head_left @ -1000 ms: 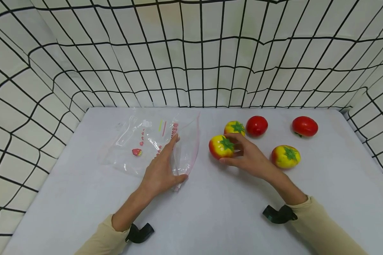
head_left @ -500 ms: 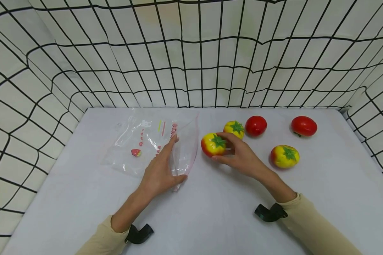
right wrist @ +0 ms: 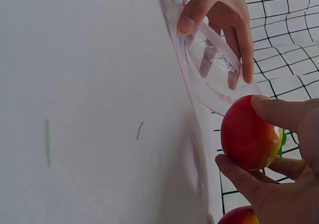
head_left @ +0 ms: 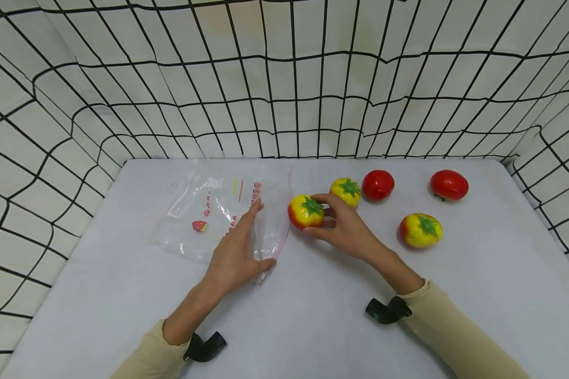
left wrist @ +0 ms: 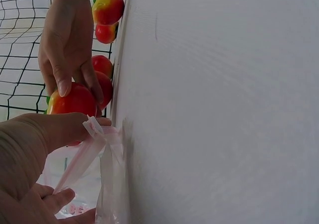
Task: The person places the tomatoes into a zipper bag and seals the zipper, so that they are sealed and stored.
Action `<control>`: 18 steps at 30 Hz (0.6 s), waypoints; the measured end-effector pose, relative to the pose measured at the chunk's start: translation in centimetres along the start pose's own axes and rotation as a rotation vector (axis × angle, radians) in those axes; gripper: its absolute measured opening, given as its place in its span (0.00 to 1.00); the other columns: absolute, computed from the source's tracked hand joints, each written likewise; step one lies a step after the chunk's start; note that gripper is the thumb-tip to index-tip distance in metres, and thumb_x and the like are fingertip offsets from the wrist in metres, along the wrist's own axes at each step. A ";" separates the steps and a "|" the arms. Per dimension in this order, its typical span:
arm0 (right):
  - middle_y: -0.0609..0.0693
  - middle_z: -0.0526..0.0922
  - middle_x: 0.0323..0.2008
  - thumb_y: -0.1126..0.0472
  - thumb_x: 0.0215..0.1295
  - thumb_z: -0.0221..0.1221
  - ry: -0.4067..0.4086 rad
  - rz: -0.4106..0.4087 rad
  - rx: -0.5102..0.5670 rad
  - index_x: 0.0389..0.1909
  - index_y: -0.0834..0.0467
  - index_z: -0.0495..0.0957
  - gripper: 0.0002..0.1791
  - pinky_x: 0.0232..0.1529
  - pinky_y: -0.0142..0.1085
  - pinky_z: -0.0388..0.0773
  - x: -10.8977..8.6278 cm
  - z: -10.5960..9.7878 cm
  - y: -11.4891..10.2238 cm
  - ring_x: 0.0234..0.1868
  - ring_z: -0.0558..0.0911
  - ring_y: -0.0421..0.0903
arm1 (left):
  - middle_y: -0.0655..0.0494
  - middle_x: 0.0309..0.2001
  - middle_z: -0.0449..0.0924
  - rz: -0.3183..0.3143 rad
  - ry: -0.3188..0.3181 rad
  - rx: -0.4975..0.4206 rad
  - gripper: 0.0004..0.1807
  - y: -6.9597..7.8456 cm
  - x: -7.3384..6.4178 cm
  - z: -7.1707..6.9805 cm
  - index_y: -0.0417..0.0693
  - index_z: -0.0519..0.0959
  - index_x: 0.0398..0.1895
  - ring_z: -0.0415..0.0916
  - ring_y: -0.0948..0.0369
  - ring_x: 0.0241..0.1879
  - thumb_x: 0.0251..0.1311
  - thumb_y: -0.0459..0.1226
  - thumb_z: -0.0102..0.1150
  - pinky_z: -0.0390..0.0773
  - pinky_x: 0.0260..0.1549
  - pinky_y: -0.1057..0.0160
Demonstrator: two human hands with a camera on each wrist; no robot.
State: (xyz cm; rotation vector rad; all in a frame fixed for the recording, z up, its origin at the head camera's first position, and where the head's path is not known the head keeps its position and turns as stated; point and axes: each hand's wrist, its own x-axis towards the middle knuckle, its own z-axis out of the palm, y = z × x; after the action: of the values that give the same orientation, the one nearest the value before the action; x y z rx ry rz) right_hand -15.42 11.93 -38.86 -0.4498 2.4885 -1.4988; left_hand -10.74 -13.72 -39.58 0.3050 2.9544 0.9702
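My right hand (head_left: 346, 229) grips a red-and-yellow toy tomato (head_left: 300, 213) with a green leafy top, thumb and fingers on its sides. It is beside the mouth of a clear zip bag (head_left: 182, 229) with pink edging and strawberry prints. My left hand (head_left: 232, 263) is at that mouth, thumb and fingers spread apart and touching the bag. In the left wrist view, the bag's pink edge (left wrist: 82, 159) stretches between thumb and fingers, leaving a gap. The right wrist view shows left fingers behind the clear film, with the held tomato (right wrist: 247, 134) near the bag's rim.
Behind the right hand lie a yellow toy tomato (head_left: 345, 190) and a red one (head_left: 378, 185). Farther right are another red tomato (head_left: 449, 184) and a yellow-red one (head_left: 421, 230). A black wire grid (head_left: 294, 105) borders the white table (head_left: 303, 326) at the back and sides.
My right hand has carried the tomato leftward to the bag's mouth, away from the other tomatoes. The left hand and the bag have stayed nearly in place.
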 end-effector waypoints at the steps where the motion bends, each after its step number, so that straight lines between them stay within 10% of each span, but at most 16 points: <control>1: 0.55 0.71 0.73 0.61 0.61 0.74 0.002 0.001 -0.005 0.73 0.56 0.66 0.41 0.63 0.48 0.83 0.1 0.0 0.0 0.66 0.80 0.57 | 0.56 0.81 0.62 0.000 0.000 -0.001 0.69 0.0 0.0 0.0 0.60 0.46 0.86 0.68 0.49 0.75 0.44 0.41 0.84 0.77 0.68 0.41; 18: 0.53 0.74 0.71 0.59 0.60 0.75 0.018 -0.053 -0.028 0.74 0.54 0.69 0.41 0.60 0.48 0.85 0.5 0.2 -0.3 0.64 0.81 0.55 | 0.56 0.80 0.63 -0.014 -0.008 0.002 0.70 0.1 0.0 -0.1 0.60 0.46 0.86 0.69 0.48 0.74 0.43 0.41 0.85 0.77 0.67 0.42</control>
State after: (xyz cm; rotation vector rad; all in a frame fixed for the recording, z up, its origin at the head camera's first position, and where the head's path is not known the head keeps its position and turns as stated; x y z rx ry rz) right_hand -15.79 11.43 -38.75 -0.5134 2.5337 -1.4950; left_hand -10.68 -13.69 -39.45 0.2872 2.9468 0.9618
